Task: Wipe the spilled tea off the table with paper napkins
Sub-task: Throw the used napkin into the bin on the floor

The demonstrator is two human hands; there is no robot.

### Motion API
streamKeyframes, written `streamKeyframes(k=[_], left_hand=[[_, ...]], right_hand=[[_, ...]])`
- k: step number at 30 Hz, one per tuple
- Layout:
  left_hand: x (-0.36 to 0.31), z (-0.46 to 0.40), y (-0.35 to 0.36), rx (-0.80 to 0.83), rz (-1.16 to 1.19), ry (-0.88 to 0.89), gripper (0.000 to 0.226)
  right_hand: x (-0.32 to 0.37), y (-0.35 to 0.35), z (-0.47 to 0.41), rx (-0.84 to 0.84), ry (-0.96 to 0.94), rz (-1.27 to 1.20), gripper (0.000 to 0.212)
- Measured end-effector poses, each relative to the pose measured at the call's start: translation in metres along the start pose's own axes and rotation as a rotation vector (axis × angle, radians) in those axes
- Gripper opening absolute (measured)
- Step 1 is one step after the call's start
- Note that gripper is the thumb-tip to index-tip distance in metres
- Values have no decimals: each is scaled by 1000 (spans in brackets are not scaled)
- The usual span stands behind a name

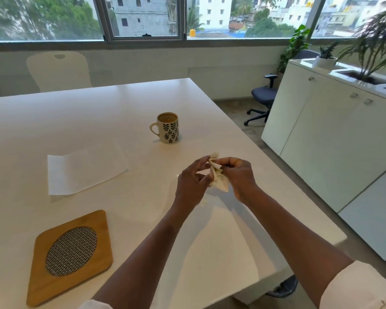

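Above a white table (98,112), a person's left hand (191,186) and right hand (239,177) both pinch a crumpled, tea-stained napkin (217,175), fingers closed on it. A fresh napkin (83,170) lies flat to the left, a leaf-patterned mug (168,128) of tea stands beyond, a wooden trivet (69,257) nearer.

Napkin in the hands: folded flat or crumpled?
Crumpled: the napkin is bunched into creases, pinched between the left hand and right hand.
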State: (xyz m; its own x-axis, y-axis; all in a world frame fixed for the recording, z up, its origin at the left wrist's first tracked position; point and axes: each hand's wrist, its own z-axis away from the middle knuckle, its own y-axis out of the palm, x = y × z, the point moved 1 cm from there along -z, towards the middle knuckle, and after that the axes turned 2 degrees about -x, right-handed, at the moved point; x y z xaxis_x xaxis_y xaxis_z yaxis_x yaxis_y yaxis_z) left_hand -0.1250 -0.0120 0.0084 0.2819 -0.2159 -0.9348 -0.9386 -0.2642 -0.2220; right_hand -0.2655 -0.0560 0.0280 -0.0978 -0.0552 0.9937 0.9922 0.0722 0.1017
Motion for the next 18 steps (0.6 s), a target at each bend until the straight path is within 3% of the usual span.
streamKeyframes(k=[11, 18], left_hand=[[-26, -10, 128, -117, -24, -84, 18], [-50, -16, 242, -214, -143, -90, 16]], right_hand=[[11, -142, -22, 203, 70, 195, 18], [21, -241, -45, 126, 0, 266, 18]])
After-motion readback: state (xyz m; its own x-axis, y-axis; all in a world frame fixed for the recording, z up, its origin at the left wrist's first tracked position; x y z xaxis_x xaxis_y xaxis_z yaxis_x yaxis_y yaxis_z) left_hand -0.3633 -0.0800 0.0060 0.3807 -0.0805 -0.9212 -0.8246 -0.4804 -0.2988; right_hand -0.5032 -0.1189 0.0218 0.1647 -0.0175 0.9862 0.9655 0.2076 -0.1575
